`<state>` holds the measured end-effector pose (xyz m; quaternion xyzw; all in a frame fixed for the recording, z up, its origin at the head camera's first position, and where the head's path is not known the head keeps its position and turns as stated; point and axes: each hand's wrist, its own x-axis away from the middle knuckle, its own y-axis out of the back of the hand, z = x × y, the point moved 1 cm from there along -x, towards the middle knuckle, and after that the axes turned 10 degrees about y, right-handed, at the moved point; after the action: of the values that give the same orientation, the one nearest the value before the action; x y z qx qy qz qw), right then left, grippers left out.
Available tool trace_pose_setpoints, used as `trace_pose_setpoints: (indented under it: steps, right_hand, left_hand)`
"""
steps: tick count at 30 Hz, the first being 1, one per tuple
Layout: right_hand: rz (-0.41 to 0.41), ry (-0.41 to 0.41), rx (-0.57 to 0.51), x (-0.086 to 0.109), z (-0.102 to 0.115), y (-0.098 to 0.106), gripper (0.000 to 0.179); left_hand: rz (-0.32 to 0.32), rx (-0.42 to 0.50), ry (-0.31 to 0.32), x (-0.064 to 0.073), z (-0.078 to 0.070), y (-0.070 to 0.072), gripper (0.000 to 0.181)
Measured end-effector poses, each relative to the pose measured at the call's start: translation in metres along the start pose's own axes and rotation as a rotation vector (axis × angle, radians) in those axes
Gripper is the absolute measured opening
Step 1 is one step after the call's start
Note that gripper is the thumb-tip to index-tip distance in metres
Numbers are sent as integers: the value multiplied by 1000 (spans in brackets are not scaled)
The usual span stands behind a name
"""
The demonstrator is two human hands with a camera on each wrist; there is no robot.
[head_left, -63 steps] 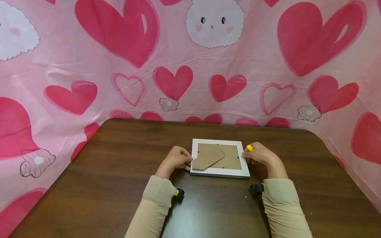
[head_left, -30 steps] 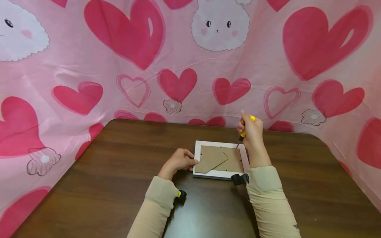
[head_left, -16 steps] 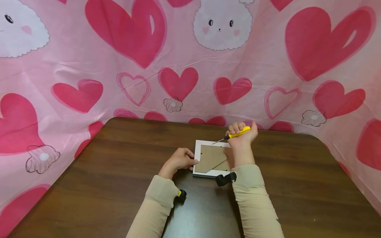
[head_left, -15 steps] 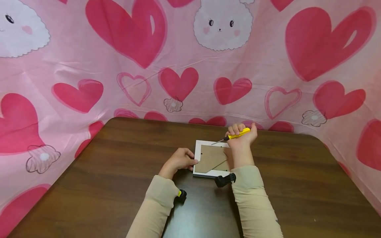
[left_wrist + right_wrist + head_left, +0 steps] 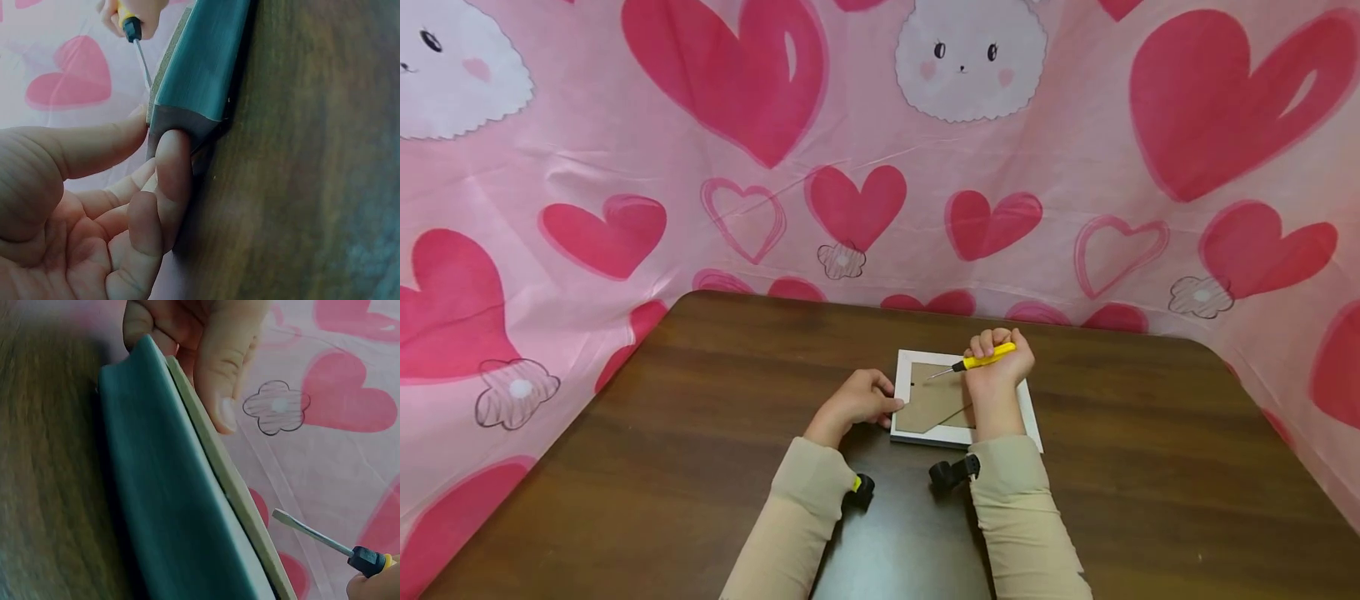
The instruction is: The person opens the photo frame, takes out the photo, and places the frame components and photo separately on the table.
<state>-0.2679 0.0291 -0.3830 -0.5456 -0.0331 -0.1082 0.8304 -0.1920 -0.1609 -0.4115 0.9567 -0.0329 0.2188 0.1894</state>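
Screwdriver (image 5: 979,361) shifted inward, flat metal tip (image 5: 281,516), brown board (image 5: 922,370), rectangular frame (image 5: 903,372)

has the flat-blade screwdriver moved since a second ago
Yes: judged against the wooden table, the flat-blade screwdriver has moved left and farther from the table's far edge.

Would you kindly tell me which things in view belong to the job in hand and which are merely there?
Apparently in use:
yellow-handled screwdriver, held in the right hand
picture frame, back up, its edge gripped by the left hand

Just surroundings:
brown table
pink heart-patterned cloth behind
black wrist cameras
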Motion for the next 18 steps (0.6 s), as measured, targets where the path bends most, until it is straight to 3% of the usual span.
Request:
trace_pose_setpoints:
  steps: [18]
  right_hand:
    - [65, -4, -65, 1, -11, 6, 60]
  left_hand:
    - [-6, 12, 0, 2, -2, -1, 24]
